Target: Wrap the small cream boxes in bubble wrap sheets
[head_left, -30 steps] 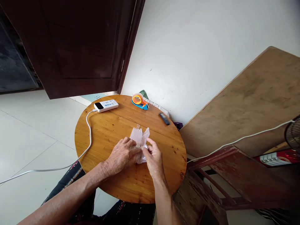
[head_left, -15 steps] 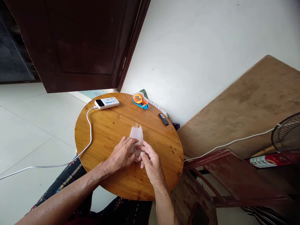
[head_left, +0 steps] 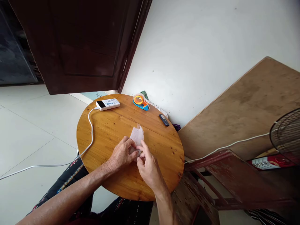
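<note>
A thin whitish, translucent wrapping sheet (head_left: 137, 133) lies on the round wooden table (head_left: 105, 131), with a strip of clear tape (head_left: 138, 126) sticking out from its far end. My left hand (head_left: 124, 151) has its fingers curled on the sheet's near left side. Opposite it, my right hand (head_left: 148, 162) pinches the near right side, its index finger reaching over the sheet. Both hands' fingertips meet around the near end and partly hide it. Whether anything is inside the sheet I cannot tell.
An orange and blue tape dispenser (head_left: 141, 102) stands near the wall. A white power bank (head_left: 108, 104) with a white cable (head_left: 91, 125) lies at the far left, and a small dark device (head_left: 164, 120) at the right. A wooden chair (head_left: 234, 175) and a fan (head_left: 286, 132) stand beyond.
My right hand's fingers have closed in towards my left hand and bent over the sheet's near end. The view has shifted slightly.
</note>
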`<state>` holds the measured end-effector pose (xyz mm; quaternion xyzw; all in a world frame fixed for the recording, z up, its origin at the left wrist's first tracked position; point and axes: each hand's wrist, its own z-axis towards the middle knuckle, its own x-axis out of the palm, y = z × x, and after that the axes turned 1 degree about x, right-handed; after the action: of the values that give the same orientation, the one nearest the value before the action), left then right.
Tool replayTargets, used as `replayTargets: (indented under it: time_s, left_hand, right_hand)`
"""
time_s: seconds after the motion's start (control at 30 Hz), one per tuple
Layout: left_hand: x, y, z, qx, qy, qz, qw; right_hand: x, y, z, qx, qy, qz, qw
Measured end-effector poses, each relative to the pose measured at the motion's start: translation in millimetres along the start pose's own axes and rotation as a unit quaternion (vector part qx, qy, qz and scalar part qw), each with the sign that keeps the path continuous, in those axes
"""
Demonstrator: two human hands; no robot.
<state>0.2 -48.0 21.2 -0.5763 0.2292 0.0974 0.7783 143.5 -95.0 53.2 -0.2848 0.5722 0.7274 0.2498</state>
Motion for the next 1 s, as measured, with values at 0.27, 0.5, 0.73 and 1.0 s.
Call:
replayTargets:
  time_s: [0.27, 0.5, 0.73, 1.0]
  left_hand:
    - [1.3, 2, 4, 0.018, -0.008, 0.075, 0.997]
    - [1.3, 4, 4, 0.041, 0.015, 0.085, 0.995]
    - [3.6, 5, 0, 0.085, 0.011, 0.071, 0.994]
    - [7.7, 8, -1, 0.083, 0.014, 0.040, 0.996]
  right_hand:
    - [-12, -27, 13, 0.089, -0.128, 0.139, 0.978]
    - [-5, -35, 24, 0.040, -0.121, 0.088, 0.988]
    - [-18, -62, 46, 0.205, -0.095, 0.143, 0.964]
    - [-19, -59, 90, 0.248, 0.004, 0.221, 0.943]
